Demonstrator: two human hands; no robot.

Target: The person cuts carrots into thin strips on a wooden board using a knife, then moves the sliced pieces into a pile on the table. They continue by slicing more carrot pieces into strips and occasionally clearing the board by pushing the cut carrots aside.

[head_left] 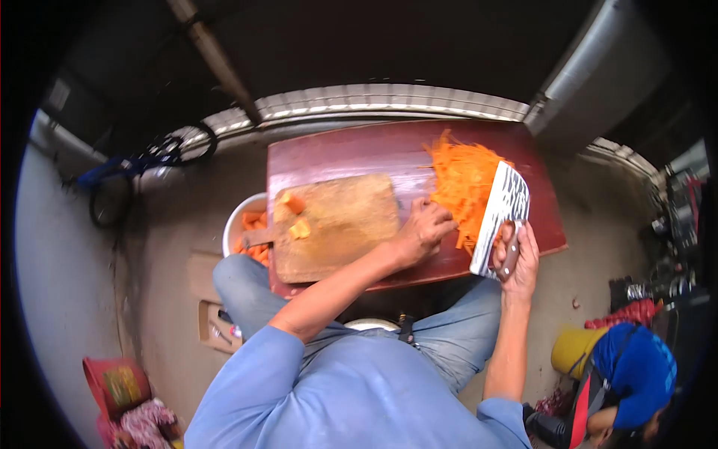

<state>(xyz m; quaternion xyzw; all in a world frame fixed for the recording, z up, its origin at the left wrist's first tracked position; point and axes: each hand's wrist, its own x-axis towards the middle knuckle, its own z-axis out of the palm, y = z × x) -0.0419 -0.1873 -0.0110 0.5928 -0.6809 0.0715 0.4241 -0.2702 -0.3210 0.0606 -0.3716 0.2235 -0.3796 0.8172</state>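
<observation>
My right hand (521,258) grips the brown handle of a cleaver (503,209). Its broad blade is tilted up against the right side of a heap of shredded carrot (462,183), with dark and bright streaks across the metal. My left hand (428,230) is over the red table between the heap and the cutting board, its fingers curled in; whether anything is inside them is hidden. On the wooden cutting board (344,224) to the left lie a carrot chunk (293,202) and a smaller, paler carrot piece (300,228).
A white bucket (230,224) of carrots stands left of the red table (344,157), partly under the board's handle. A bicycle (149,161) leans at the far left. At lower right, a person in blue (636,367) is beside a yellow bucket (572,350). A red bucket (116,385) sits lower left.
</observation>
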